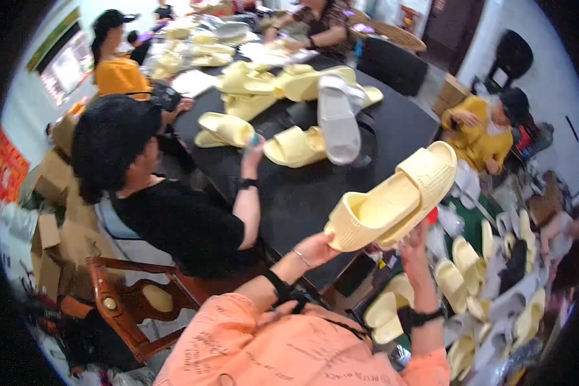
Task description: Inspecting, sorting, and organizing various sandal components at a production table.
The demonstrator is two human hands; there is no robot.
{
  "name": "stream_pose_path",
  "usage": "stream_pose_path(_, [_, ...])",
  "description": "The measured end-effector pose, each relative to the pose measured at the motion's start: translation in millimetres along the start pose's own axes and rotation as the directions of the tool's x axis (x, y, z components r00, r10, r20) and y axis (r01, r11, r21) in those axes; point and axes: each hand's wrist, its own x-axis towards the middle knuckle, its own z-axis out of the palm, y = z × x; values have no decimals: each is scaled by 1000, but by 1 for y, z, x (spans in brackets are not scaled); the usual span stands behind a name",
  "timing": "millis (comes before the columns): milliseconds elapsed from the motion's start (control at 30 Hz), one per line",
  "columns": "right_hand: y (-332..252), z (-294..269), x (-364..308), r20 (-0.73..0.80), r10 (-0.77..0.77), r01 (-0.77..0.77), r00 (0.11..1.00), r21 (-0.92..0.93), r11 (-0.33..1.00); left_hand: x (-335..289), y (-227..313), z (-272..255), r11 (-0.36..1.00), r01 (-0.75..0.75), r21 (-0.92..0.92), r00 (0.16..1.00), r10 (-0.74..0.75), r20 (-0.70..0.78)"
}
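Note:
A pair of pale yellow slippers [385, 201], pressed together and facing opposite ways, is held up in front of me over the near right edge of the dark table [289, 209]. My left hand [316, 249] grips their lower left end, thumb and fingers closed at the edge. From below, my right hand [414, 243] is closed on the lower right side, its fingers partly hidden by the slippers. Beyond them on the table lie a grey-white pair of slippers [338, 122] and another yellow pair [296, 147].
A person in black [174, 219] sits at my left, one hand over the table. Many yellow and grey slippers [453, 286] lie piled at the lower right. A wooden chair [100, 283] and cardboard boxes [48, 241] stand on the left. Other people sit around.

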Motion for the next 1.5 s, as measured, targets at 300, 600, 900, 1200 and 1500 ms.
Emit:
stream_pose_path(300, [4,7,-34,-225,152,-100,962,225,969,-17,18,-10,937,150,314,973,-83,-216])
stream_pose_path(600, [-8,14,-37,-197,165,-193,966,-130,973,-5,167,39,-148,-8,989,974,221,41])
stream_pose_path(900, [109,53,-24,-123,327,-305,937,167,937,68,150,2,-458,160,874,977,-49,-205])
stream_pose_path(1200, [134,80,0,-349,358,-499,866,-652,572,97,140,-69,-386,349,854,870,473,-142])
stream_pose_path(1500, [106,-23,-85,-61,334,-250,940,-790,559,13,9,21,-775,-111,622,852,248,461])
